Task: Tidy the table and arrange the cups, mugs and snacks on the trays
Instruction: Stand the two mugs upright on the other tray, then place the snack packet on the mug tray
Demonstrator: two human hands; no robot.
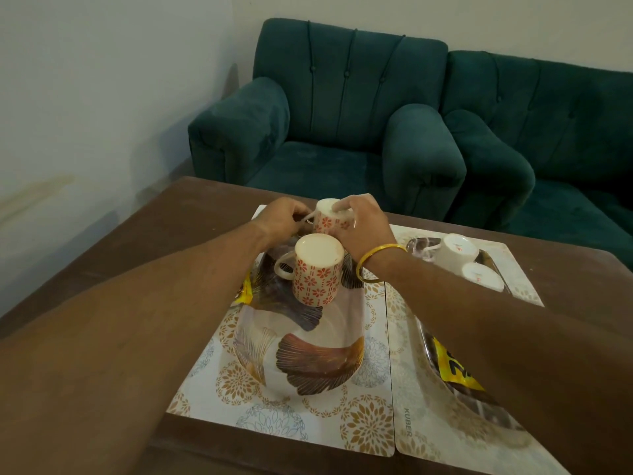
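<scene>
Both hands are closed on one upside-down mug (330,217) with a red flower pattern, at the far end of the feather-printed tray (308,341). The left hand (282,217) pinches the mug's handle on its left side, and the right hand (364,224) wraps the body from the right, one fingertip resting on the upturned base. A gold bangle (376,264) circles the right wrist.

Just nearer on the same tray stands a second mug (317,269) of the same pattern — also inverted, its handle pointing left. The two are close; I cannot tell whether they touch. The tray lies on a floral placemat (274,399) toward the near edge of the brown table (154,234). A yellow snack packet (247,289) peeks out at the tray's left side, mostly hidden by the left forearm.

A second placemat (407,440) lies edge to edge with the first on its right. Toward the table's right edge, on the far part of that side, two white cups (455,252) sit upside down beside a clear glass piece (419,250) that is too blurred to identify. Nearer, another yellow packet (452,368) lies on a clear tray (479,426), partly covered by the right forearm.

Beyond the far edge of the table stand two dark green armchairs (335,111) — side by side against the pale wall.
</scene>
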